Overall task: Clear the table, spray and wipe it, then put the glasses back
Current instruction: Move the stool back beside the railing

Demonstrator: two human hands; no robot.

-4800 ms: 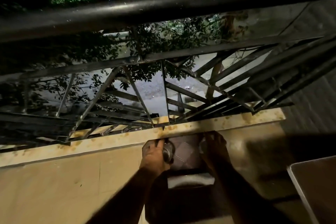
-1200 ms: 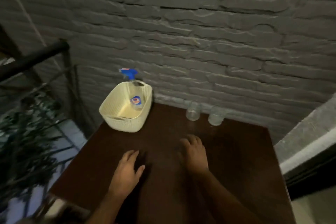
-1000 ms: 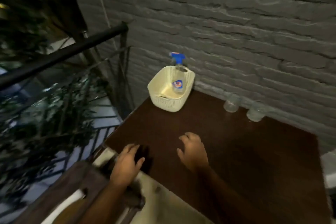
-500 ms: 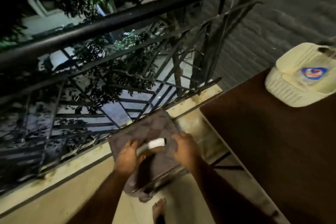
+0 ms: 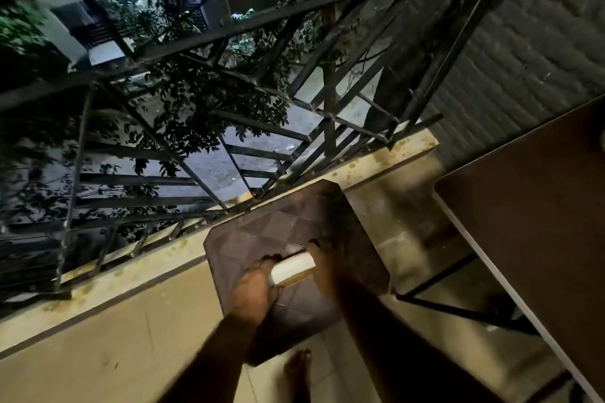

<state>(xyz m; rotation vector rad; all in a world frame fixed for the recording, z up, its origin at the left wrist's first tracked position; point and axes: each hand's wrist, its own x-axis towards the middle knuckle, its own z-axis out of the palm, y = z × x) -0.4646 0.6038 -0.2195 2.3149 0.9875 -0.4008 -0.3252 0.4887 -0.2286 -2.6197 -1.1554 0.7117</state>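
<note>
A black metal railing runs along the ledge at the left, with the brown stool just below it. The left hand and right hand both curl their fingers into the stool's handle slot, grasping its seat. At the right stands the dark brown table; no glasses show on it.

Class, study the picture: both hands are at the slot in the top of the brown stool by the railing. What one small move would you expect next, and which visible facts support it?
Probably a short lift of the stool clear of the floor. The left hand and right hand both curl fingers into its central slot, the grip for carrying, and the dark table stands just to the right.
</note>
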